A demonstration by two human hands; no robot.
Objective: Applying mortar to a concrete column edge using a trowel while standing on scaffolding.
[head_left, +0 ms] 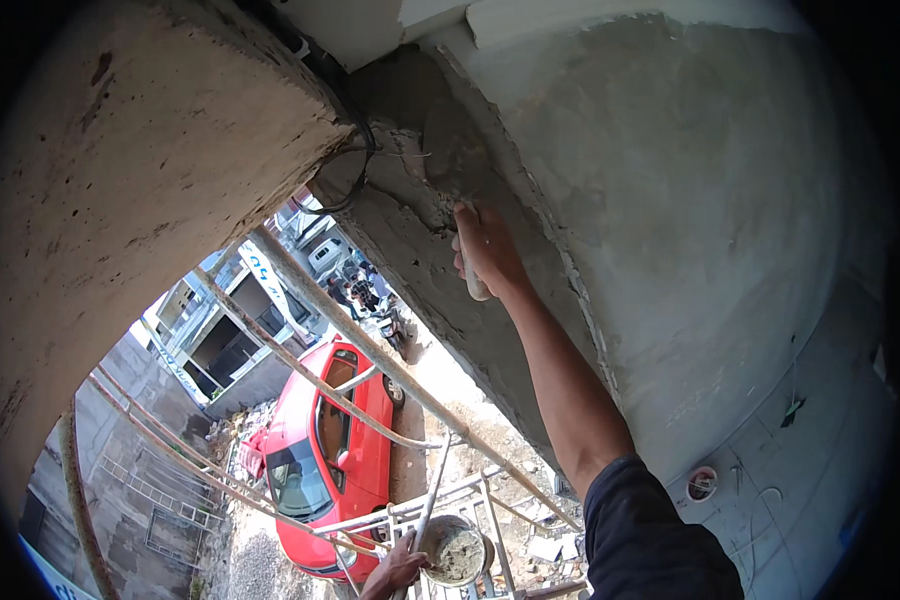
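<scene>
My right hand (pixel 487 250) is wrapped round the pale handle of a trowel (pixel 478 287), up against a strip of wet grey mortar (pixel 410 240) on the wall's narrow face. The trowel's blade, above my fist, is hard to tell from the mortar around it. Low in view, my left hand (pixel 395 566) is closed round a slanting scaffold pole (pixel 433 497). Its fingertips come close to the rim of a bucket of mortar (pixel 458 556); whether they touch it I cannot tell.
Black cables (pixel 360 170) and a thin wire stick out near the mortar. A rough beam (pixel 160 190) fills the left. Scaffold tubes (pixel 320 300) cross above a drop, with a red car (pixel 315 450) below. On the tiled floor at right stands a small bucket (pixel 702 484).
</scene>
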